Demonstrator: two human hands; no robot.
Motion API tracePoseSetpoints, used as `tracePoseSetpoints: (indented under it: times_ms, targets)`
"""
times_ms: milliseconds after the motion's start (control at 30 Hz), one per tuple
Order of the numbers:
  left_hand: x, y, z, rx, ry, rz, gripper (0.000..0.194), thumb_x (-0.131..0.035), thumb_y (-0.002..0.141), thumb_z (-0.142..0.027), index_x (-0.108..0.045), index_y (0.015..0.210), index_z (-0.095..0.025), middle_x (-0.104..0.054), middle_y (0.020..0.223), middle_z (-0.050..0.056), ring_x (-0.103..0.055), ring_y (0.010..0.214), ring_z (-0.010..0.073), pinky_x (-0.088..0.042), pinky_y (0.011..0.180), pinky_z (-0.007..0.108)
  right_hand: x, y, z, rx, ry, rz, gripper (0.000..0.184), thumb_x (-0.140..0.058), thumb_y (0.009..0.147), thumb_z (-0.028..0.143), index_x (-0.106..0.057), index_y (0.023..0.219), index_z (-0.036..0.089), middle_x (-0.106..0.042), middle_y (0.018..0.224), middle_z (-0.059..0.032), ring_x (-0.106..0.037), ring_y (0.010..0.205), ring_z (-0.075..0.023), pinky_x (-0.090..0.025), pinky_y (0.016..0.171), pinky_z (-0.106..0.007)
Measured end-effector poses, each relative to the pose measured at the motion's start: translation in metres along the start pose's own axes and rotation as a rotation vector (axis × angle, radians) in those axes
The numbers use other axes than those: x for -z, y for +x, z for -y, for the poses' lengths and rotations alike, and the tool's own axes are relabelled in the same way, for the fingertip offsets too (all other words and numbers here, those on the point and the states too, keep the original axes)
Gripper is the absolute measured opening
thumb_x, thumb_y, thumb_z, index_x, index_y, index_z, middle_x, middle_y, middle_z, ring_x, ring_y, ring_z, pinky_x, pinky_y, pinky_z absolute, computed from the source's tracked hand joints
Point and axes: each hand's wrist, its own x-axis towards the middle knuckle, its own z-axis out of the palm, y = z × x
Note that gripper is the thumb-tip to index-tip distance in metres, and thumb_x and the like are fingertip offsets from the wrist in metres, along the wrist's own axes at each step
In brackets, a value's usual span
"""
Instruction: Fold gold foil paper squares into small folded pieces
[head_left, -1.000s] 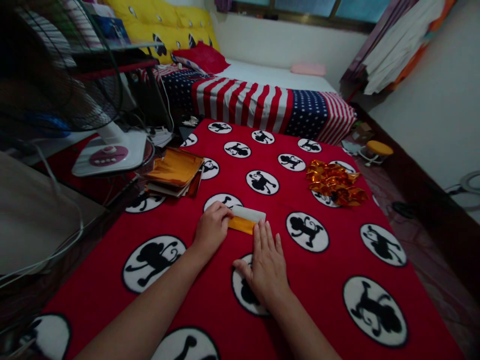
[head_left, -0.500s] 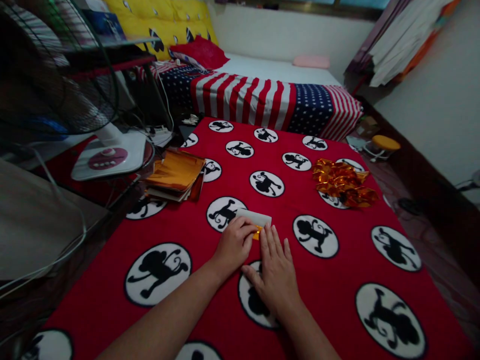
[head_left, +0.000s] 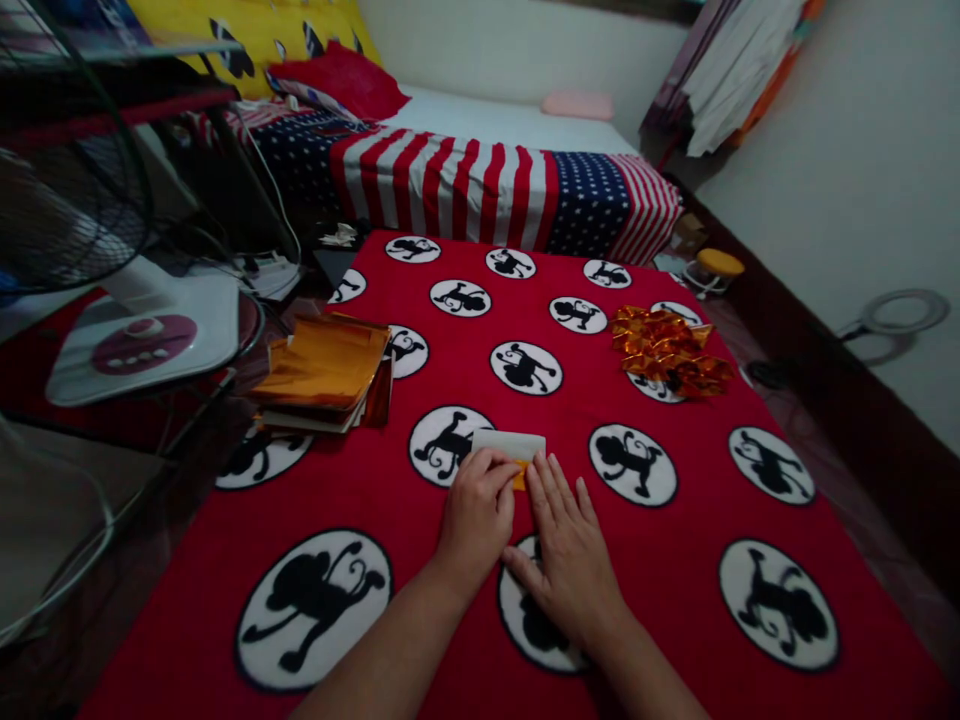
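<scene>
**My left grip (head_left: 478, 505) and right grip (head_left: 562, 525) on one white-and-gold paper (head_left: 510, 443)**

The paper lies right at my fingertips, flat on the red cloth (head_left: 585, 390), its pale part showing just beyond my left grip and a small patch of gold between my two grips. My left grip is curled, thumb and fingers drawn together over the gold part; I cannot tell whether they pinch it or only press on it, since my own knuckles hide the spot. My right grip is spread flat, palm down and clasping nothing, its longer fingers pointing away from me with their tips at the paper's right end, its thumb reaching out toward my left wrist.

Ahead and to the left of my left grip, well apart from it, sits an untidy stack of gold sheets (head_left: 322, 365), with paler edges showing underneath. Ahead and to the right of my right grip, also well apart, a heap of shiny orange-gold folded pieces (head_left: 667, 350) partly covers one of the cloth's round monkey prints. Far left of my grips stands a white fan base (head_left: 150, 330); straight ahead, past the cloth's far edge, is a bed with a striped and starred cover (head_left: 465, 185).
</scene>
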Motion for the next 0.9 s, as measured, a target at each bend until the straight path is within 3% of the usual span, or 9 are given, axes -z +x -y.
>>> tracePoseSetpoints:
  times_ms: [433, 600, 700, 800, 900]
  targets:
    - [0.005, 0.006, 0.003, -0.066, -0.051, -0.009, 0.021, -0.054, 0.083, -0.007, -0.071, 0.088, -0.018, -0.065, 0.09, 0.006, -0.059, 0.089, 0.0175, -0.05, 0.084, 0.033, -0.006, 0.0, -0.005, 0.02, 0.016, -0.052, 0.084, -0.042, 0.089, 0.06, -0.019, 0.15, 0.007, -0.017, 0.156, -0.0184, -0.011, 0.146, -0.0279, -0.015, 0.115, -0.053]
    - [0.011, 0.004, -0.002, -0.028, -0.142, -0.052, 0.023, -0.052, 0.084, -0.007, -0.07, 0.092, -0.017, -0.066, 0.095, 0.006, -0.062, 0.09, 0.0155, -0.051, 0.082, 0.029, -0.006, -0.001, -0.006, 0.012, 0.112, -0.089, 0.086, -0.047, 0.088, 0.054, -0.01, 0.152, 0.009, -0.014, 0.157, -0.0195, -0.009, 0.146, -0.0273, -0.018, 0.114, -0.053]
    - [0.021, 0.007, -0.001, -0.042, -0.145, -0.076, 0.023, -0.052, 0.084, -0.008, -0.07, 0.093, -0.018, -0.065, 0.099, 0.007, -0.062, 0.095, 0.016, -0.052, 0.081, 0.028, -0.002, -0.004, -0.007, 0.002, 0.229, -0.112, 0.084, -0.05, 0.089, 0.048, -0.005, 0.153, 0.016, -0.008, 0.159, -0.0174, -0.009, 0.146, -0.0266, -0.021, 0.113, -0.053]
    - [0.037, 0.014, 0.003, -0.078, -0.089, -0.138, 0.024, -0.051, 0.083, -0.007, -0.071, 0.09, -0.019, -0.067, 0.096, 0.006, -0.062, 0.095, 0.0158, -0.051, 0.085, 0.029, 0.007, -0.008, -0.017, -0.035, 0.389, -0.151, 0.074, -0.047, 0.092, 0.04, -0.01, 0.152, 0.021, -0.006, 0.16, -0.0141, -0.013, 0.146, -0.0243, -0.027, 0.112, -0.049]
    - [0.058, 0.018, 0.01, -0.075, -0.015, -0.173, 0.021, -0.052, 0.083, -0.011, -0.071, 0.088, -0.019, -0.067, 0.095, 0.006, -0.063, 0.093, 0.0159, -0.05, 0.086, 0.028, 0.021, -0.011, -0.05, -0.157, 0.428, -0.337, 0.065, -0.046, 0.091, 0.041, -0.024, 0.148, 0.019, -0.017, 0.158, -0.0157, -0.019, 0.145, -0.0261, -0.028, 0.111, -0.049]
